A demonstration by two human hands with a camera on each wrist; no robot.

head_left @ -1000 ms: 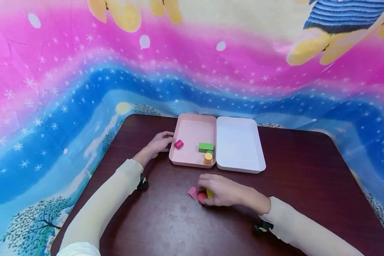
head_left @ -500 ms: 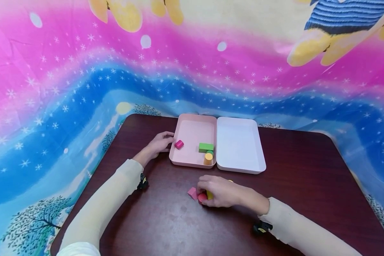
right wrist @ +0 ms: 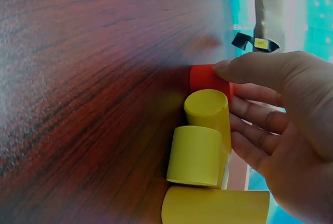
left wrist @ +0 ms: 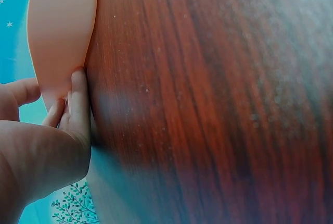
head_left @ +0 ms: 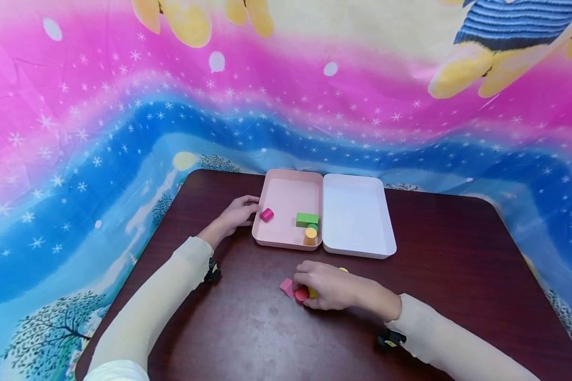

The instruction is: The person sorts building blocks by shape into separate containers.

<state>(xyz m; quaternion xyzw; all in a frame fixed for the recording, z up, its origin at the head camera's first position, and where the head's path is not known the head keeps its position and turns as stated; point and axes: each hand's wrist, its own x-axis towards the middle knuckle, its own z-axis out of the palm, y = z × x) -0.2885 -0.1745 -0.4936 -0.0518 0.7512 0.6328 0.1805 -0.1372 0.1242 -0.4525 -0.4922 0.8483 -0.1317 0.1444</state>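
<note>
My right hand (head_left: 332, 286) pinches a red cylinder block (right wrist: 208, 81) between thumb and fingers, low over the table. Beside it several yellow blocks cluster close under the palm: one yellow cylinder (right wrist: 193, 155) in the middle and another (right wrist: 218, 206) at the bottom of the right wrist view. Left of the red cylinder a pink block (head_left: 287, 287) with flat faces sits on the table. At the far left, my left hand (head_left: 238, 212) touches the outer side wall of the pink tray (head_left: 291, 191) with extended fingers, as the left wrist view also shows.
Inside the pink tray lie a magenta block (head_left: 266, 215), a green rectangular block (head_left: 307, 219), a partly hidden dark green block (head_left: 313, 227) and an orange-yellow cylinder (head_left: 310, 236). A white tray (head_left: 357, 211) stands against its right side. A patterned cloth (head_left: 286, 106) hangs behind the table.
My right hand has shifted slightly toward me, and a bit of yellow now shows behind its back edge. The left hand and both trays stay in place.
</note>
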